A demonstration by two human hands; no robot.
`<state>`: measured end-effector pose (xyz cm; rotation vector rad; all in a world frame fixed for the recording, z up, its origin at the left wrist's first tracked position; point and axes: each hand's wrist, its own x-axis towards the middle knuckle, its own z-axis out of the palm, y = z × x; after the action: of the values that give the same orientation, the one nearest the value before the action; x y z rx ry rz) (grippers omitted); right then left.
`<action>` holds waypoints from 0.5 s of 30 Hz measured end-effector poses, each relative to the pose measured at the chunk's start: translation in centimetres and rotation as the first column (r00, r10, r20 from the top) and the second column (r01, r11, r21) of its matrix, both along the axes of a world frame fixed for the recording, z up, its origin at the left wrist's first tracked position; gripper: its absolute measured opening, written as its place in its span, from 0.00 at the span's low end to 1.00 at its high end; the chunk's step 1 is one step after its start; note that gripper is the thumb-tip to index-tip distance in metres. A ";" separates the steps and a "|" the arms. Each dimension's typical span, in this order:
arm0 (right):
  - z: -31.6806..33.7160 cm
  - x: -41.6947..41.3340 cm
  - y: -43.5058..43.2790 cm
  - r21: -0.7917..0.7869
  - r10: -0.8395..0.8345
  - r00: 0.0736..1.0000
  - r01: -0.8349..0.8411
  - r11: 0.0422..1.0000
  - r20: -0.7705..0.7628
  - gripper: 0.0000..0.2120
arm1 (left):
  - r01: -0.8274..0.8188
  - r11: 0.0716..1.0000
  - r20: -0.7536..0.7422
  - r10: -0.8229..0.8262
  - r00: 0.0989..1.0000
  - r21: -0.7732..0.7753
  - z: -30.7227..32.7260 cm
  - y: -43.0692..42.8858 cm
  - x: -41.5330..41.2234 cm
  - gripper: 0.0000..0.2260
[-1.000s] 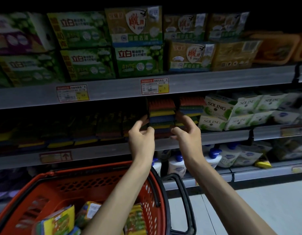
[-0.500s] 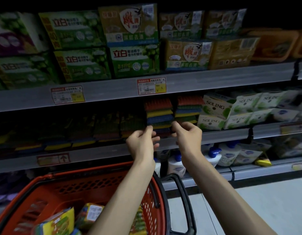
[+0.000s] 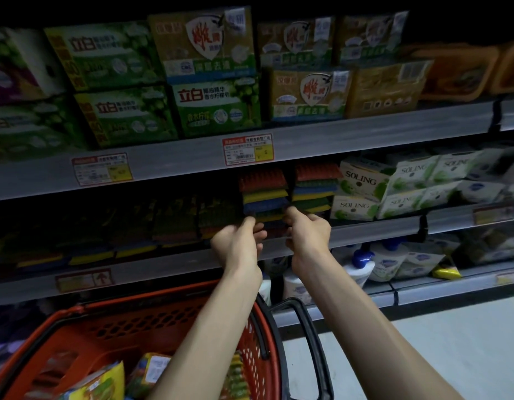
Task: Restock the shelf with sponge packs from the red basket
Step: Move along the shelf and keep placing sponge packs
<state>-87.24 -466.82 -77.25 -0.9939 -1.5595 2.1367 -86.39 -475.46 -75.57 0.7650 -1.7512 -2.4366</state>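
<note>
Your left hand point(image 3: 238, 241) and right hand point(image 3: 307, 232) pinch the lower corners of the sponge pack point(image 3: 264, 197), probably squaring it against its right neighbour on the shelf point(image 3: 365, 232).

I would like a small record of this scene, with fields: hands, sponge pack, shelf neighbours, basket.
left hand: at the lower left of the sponge pack, fingers on it
right hand: at the lower right of the same pack, fingers on it
sponge pack: standing on the middle shelf, red, yellow and blue layers
neighbours: second sponge pack to its right, then SOLING boxes
basket: red, below the left arm, still holds packs
</note>
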 end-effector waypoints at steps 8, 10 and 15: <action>-0.6 -0.4 0.6 -0.073 0.014 1.000 -0.015 0.997 -0.010 0.23 | 0.026 1.000 -0.021 -0.026 0.999 0.014 0.5 0.5 -0.4 0.09; -0.7 -0.6 0.7 -0.066 0.017 1.000 -0.017 0.998 -0.004 0.19 | 0.029 1.000 -0.020 -0.028 0.999 0.013 0.5 0.5 -0.4 0.09; -0.4 -0.2 0.9 -0.094 0.026 1.000 -0.027 0.995 -0.011 0.09 | 0.024 1.000 -0.016 -0.024 1.000 0.008 0.1 0.6 -0.5 0.08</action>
<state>-87.46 -465.88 -77.66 -0.9959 -1.4872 2.2486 -86.88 -474.90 -75.43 0.7279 -1.7566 -2.4596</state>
